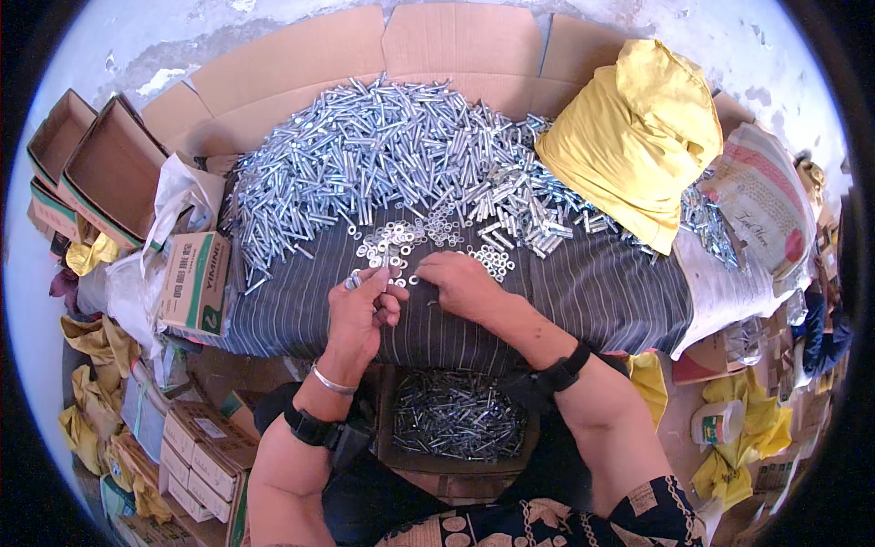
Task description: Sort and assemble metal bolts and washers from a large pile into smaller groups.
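Over the near part of the striped dark cloth [602, 301], my left hand [357, 314] is closed, its thumb and fingers curled around a silvery metal bolt [353, 283] whose end peeks out at the left. To its right, my right hand [463, 286] pinches low over the cloth, its fingertips beside a loose washer [414, 280]; whatever they grip is hidden. Just beyond both hands lie flat washers [387, 239], thinner rings [442, 228] and another small pile of washers [494, 264]. Behind them rises a large heap of silvery metal bolts [365, 146].
A yellow sack [633, 137] stands on the bolts at the right, near a white woven sack [761, 196]. Open cardboard boxes [114, 173] and a small printed carton [196, 283] are at the left. Below the table edge, a box [456, 467] holds more bolts. Cardboard sheets [292, 59] line the back.
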### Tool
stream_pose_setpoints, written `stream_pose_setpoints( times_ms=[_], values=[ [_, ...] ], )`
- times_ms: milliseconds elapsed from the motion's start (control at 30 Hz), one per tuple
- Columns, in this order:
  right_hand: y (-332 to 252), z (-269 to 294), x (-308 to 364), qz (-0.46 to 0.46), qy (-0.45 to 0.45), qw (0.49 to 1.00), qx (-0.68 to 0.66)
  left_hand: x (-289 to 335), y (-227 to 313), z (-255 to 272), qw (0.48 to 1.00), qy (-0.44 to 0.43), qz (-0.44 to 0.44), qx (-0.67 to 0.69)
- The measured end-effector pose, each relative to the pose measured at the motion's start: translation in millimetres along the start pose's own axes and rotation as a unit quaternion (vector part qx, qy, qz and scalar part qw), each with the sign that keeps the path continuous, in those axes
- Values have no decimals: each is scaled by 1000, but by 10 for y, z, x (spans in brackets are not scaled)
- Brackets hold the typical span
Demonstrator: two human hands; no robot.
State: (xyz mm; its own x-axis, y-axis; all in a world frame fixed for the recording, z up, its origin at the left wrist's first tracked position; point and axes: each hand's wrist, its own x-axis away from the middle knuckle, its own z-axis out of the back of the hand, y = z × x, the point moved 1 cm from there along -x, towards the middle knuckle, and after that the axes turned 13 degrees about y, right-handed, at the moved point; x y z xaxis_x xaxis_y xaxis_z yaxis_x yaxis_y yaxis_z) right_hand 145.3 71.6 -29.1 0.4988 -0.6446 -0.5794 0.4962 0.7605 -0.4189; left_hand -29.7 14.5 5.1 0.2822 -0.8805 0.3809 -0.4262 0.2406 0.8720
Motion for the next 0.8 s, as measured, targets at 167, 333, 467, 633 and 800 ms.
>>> stream_pose_setpoints(
  times_ms=[167, 333, 467, 633, 800],
  values=[
    [41, 283, -18, -119, 149, 981, -34, 37, -10, 11, 999, -19, 24, -7],
    [36, 47, 13, -96, 86, 987, 96, 61, -98, -76, 998, -22, 29, -43],
    [0, -20, -1, -117, 74, 980, 140, 66, -108, -89, 998, -25, 37, -46],
    [257, 84, -123, -145, 213, 966, 16, 48, -117, -76, 998, -31, 34, -39],
    [411, -56, -153, -107, 239, 965, -22, 84, -130, -123, 997, -34, 38, -49]
  ],
)
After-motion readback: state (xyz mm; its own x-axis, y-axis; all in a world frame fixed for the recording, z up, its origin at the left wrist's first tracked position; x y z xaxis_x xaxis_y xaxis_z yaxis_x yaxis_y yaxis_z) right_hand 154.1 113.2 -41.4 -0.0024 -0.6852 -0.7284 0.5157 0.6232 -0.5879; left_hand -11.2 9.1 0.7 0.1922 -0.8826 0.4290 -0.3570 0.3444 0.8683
